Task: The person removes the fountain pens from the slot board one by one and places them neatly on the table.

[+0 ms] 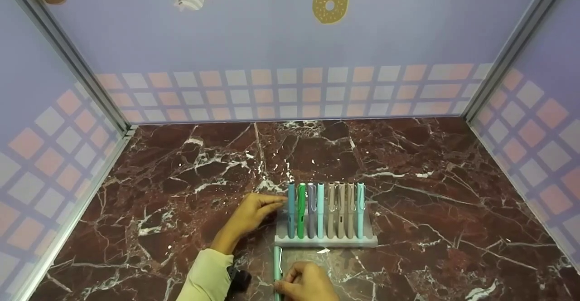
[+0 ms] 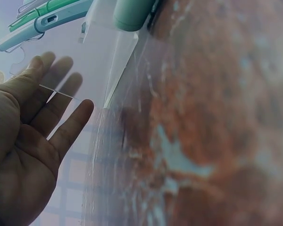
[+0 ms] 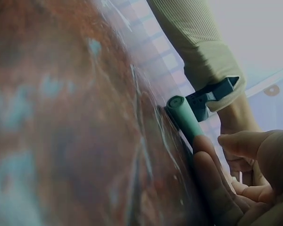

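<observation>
Cream sleeve (image 1: 206, 276) covers the left forearm on the marbled desk (image 1: 453, 201), and beyond it the left hand (image 1: 247, 217) reaches the left edge of a clear rack (image 1: 326, 243), its fingers straight and spread, some seen through the transparent panel in the left wrist view; how firmly they press, I cannot tell. Beside the cuff sits a black wrist device (image 1: 240, 279). Next comes a mint-green pen (image 1: 277, 261), just in front of the rack's left end, clip toward the right; the right hand (image 1: 311, 284) pinches its near part between thumb and fingers. Whether this pen touches the desk is unclear. Along the rack, side by side, stand a blue pen (image 1: 291, 215), a green pen (image 1: 301, 212), a grey-purple pen (image 1: 311, 217), a light-blue pen (image 1: 321, 215), three brown pens (image 1: 341, 208) and another light-blue one (image 1: 360, 212).
</observation>
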Tool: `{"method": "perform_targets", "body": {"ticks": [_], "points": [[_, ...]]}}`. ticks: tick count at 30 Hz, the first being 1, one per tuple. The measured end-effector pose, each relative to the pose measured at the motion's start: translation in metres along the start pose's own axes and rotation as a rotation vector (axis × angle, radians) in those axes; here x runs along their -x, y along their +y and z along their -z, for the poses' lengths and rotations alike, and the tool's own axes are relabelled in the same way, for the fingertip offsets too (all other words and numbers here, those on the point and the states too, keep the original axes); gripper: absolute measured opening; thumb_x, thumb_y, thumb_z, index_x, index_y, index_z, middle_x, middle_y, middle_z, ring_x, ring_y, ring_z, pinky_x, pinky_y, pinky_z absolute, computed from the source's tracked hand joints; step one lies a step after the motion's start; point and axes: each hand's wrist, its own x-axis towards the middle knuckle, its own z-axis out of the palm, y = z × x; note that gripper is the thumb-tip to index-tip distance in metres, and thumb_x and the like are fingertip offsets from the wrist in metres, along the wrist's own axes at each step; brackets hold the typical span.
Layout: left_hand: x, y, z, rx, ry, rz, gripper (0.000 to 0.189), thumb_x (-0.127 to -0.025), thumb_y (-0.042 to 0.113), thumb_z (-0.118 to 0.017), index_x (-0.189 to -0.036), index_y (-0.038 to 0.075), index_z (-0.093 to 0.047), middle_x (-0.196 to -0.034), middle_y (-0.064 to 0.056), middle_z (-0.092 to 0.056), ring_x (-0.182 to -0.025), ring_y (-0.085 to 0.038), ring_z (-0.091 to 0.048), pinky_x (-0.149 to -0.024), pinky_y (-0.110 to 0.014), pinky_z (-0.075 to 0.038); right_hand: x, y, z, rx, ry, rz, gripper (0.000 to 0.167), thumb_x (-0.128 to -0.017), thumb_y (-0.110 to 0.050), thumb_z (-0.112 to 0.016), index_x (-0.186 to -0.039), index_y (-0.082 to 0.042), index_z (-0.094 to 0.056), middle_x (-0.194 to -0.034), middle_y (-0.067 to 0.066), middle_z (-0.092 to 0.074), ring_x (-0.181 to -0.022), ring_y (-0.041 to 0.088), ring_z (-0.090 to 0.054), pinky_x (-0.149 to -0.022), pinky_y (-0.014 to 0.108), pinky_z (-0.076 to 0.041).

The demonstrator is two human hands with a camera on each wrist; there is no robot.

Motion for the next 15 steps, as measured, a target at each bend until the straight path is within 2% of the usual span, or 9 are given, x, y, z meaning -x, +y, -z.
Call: {"method": "perform_targets", "body": {"ticks": [4,10,15], "points": [[0.0,0.0,0.0,-0.011,0.0,0.005,0.022,-0.097,0.011,-0.063,-0.116,0.004,-0.073,-0.118,-0.011,-0.072,-0.106,-0.027,-0.071,-0.097,-0.037,-0.057,0.002,0.002,0.008,-0.084,-0.031,-0.015,0.023,-0.083,-0.017,-0.081,-0.072,-0.007,-0.064,-0.057,0.0,-0.064,-0.049,0.006,-0.058,-0.046,0.017,-0.049],[0.0,-0.001,-0.001,-0.015,-0.002,0.006,0.023,-0.097,0.011,-0.063,-0.117,0.004,-0.073,-0.119,-0.012,-0.072,-0.106,-0.027,-0.071,-0.097,-0.037,-0.056,0.004,0.004,0.028,-0.249,-0.054,-0.076,0.013,-0.089,-0.009,-0.073,-0.085,-0.003,-0.064,-0.071,0.009,-0.07,-0.056,0.013,-0.065,-0.051,0.025,-0.059],[-0.001,-0.001,-0.001,0.004,-0.001,0.005,0.022,-0.097,0.008,-0.062,-0.116,0.001,-0.072,-0.119,-0.014,-0.071,-0.109,-0.029,-0.07,-0.098,-0.039,-0.056,0.005,0.002,0.054,-0.29,-0.028,-0.053,0.017,-0.094,-0.015,-0.069,-0.095,0.001,-0.063,-0.079,0.016,-0.07,-0.063,0.023,-0.069,-0.054,0.031,-0.061]]}}
